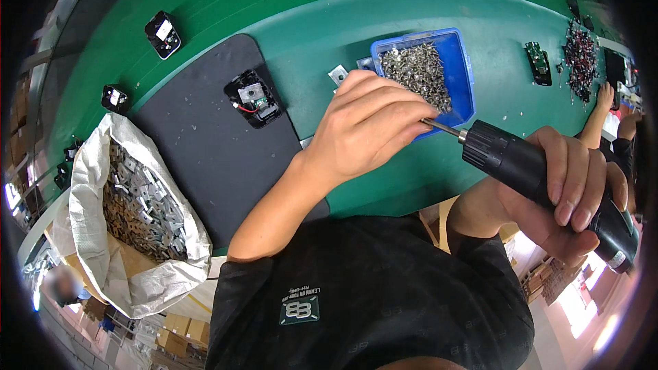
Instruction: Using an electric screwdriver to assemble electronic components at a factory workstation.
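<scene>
Green bench (288, 20); right hand (569, 192) gripping electric screwdriver (534, 171), left hand (370, 123) pinching its bit (439, 127).

A long workbench (226, 0) with a green surface curves across the far part of the scene, and a black rubber mat (205, 151) lies on it toward the left. At the near left, below the bench edge, a white woven sack (103, 267) stands open, full of small metal brackets, with cardboard boxes (181, 332) stacked on the floor beside it. Bright light washes out the pale floor (582, 308) at the near right, where more cardboard shows.
</scene>
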Demonstrator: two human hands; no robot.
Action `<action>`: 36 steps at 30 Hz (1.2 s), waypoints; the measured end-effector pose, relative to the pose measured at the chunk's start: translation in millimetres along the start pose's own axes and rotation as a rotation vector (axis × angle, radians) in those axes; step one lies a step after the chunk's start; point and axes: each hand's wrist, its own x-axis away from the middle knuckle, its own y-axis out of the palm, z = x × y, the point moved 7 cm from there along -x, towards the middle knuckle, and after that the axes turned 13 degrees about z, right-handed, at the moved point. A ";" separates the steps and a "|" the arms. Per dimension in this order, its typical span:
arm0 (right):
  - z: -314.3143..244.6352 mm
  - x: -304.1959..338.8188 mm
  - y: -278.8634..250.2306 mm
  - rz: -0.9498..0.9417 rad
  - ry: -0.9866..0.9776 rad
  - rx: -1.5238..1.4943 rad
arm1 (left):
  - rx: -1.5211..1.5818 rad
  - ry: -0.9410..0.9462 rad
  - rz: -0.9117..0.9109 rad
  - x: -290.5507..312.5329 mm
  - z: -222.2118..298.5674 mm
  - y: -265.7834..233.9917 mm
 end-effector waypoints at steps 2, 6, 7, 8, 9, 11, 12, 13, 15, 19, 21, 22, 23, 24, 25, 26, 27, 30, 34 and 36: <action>2.4 -0.6 0.7 0.007 0.039 0.008 | -0.019 0.003 -0.002 -2.6 1.2 -0.4; 7.2 3.1 -1.2 0.058 0.034 0.074 | -0.021 0.013 -0.054 -5.7 1.2 9.4; 7.8 3.2 -2.2 0.052 0.041 0.109 | -0.009 0.019 -0.060 -7.7 2.6 10.4; 8.8 3.3 -2.7 0.045 0.047 0.144 | -0.012 0.018 -0.055 -10.0 5.4 8.5; 9.8 3.6 -2.7 0.041 0.052 0.142 | -0.049 -0.035 -0.059 -12.7 6.6 6.1; 11.4 4.0 -4.5 0.045 0.054 0.186 | -0.085 -0.090 -0.058 -15.7 10.7 -2.0; 12.7 3.6 -5.1 0.041 0.060 0.186 | -0.118 -0.064 -0.092 -14.4 13.8 -11.4; 14.0 3.0 -4.5 0.032 0.059 0.181 | -0.159 -0.040 -0.125 -12.2 16.0 -22.9; 18.8 1.8 -4.3 0.021 0.067 0.171 | -0.216 0.085 -0.068 -6.0 22.1 -55.7; 33.5 2.5 9.5 -0.039 0.123 0.059 | -0.283 0.213 0.328 13.8 26.0 -137.4; 44.4 1.3 12.2 0.000 0.149 0.021 | -0.485 -0.032 0.288 18.6 10.9 -160.4; 50.4 1.1 17.1 -0.009 0.161 0.016 | -0.607 -0.096 0.164 19.1 4.2 -163.2; 57.6 1.9 22.9 -0.018 0.180 0.024 | -0.724 -0.164 0.038 21.7 -4.2 -165.0; 65.3 3.1 29.1 -0.027 0.198 0.033 | -0.765 -0.224 -0.057 29.1 -13.9 -164.6; 73.1 5.1 35.6 -0.036 0.220 0.042 | -0.757 -0.307 -0.076 35.6 -22.6 -163.8; 81.8 7.1 42.0 -0.046 0.235 0.042 | -0.722 -0.349 -0.078 39.6 -28.1 -161.4; 90.4 9.2 49.5 -0.076 0.225 0.058 | -0.686 -0.391 -0.079 42.6 -33.0 -158.4; 110.2 17.6 63.4 -0.142 0.238 0.127 | -0.663 -0.406 -0.086 43.3 -38.4 -151.1; 141.3 28.5 77.4 -0.206 0.277 0.202 | -0.552 -0.398 -0.070 42.1 -38.9 -152.9; 153.3 31.2 83.3 -0.278 0.309 0.260 | -0.568 -0.406 -0.048 43.3 -36.9 -155.8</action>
